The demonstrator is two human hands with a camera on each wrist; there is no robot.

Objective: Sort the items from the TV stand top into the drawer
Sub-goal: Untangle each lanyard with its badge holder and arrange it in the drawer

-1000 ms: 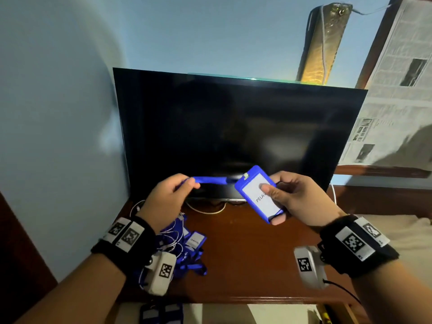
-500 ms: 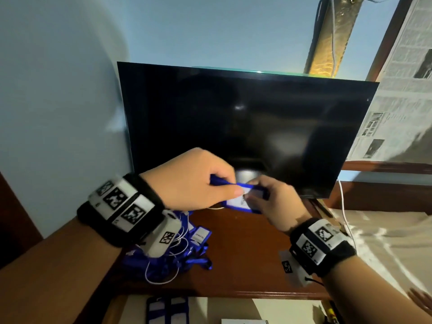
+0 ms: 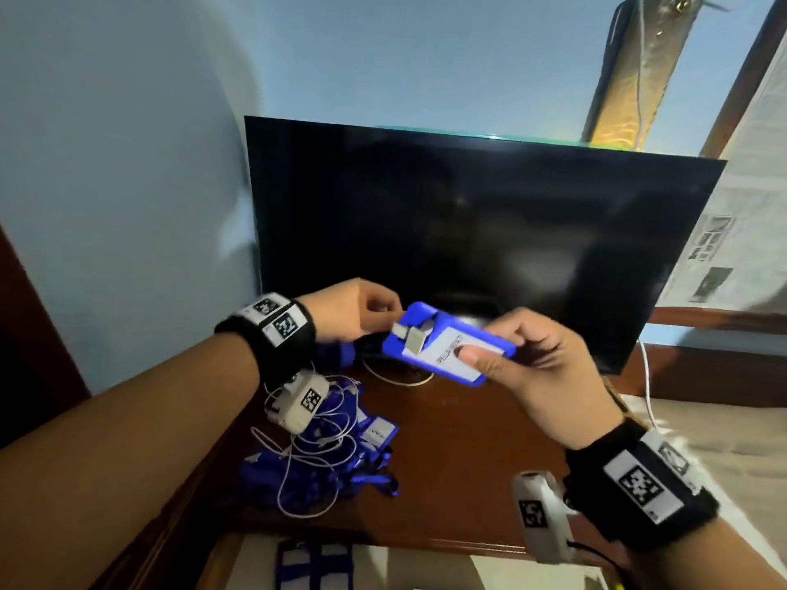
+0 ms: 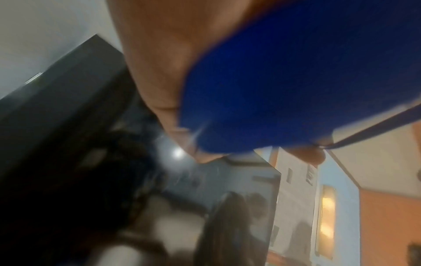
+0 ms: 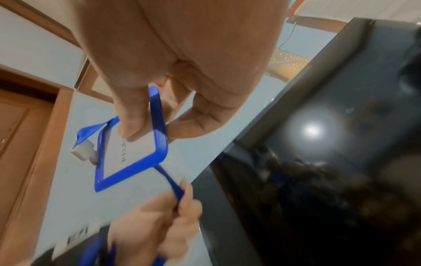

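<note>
The strap that a second ago stretched straight between the hands is now being wound around the blue badge holder point(image 3: 447, 343). The right hand point(image 3: 541, 376) pinches the holder above the table point(image 3: 468, 440); the left hand point(image 3: 353, 310) grips the lanyard strap point(image 5: 173, 183) just beside it. That suggests bundling before stowing. One holder is in hand; a tangled pile of lanyards point(image 3: 332, 453), uncountable, remains; the drawer point(image 3: 426, 568) below holds at least one.
</note>
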